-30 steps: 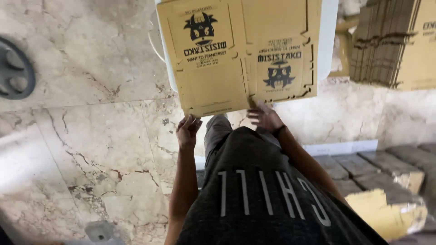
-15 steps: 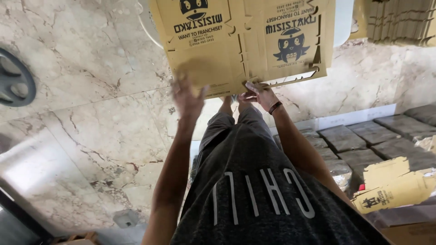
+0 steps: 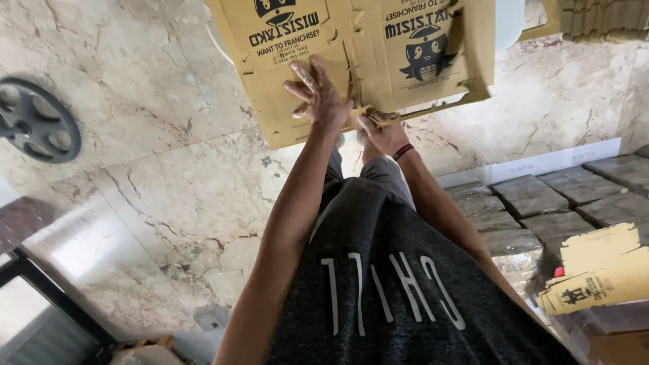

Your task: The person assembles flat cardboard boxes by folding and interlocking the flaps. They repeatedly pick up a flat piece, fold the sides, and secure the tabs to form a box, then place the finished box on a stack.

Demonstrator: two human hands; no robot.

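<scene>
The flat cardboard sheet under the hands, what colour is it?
The flat cardboard sheet is brownish yellow with black printing, seen in the head view.

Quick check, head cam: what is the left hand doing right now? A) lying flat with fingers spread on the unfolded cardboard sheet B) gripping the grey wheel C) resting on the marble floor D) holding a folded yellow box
A: the left hand lies palm-down, fingers spread, on the flat cardboard sheet, while the right hand grips the sheet's near edge.
</scene>
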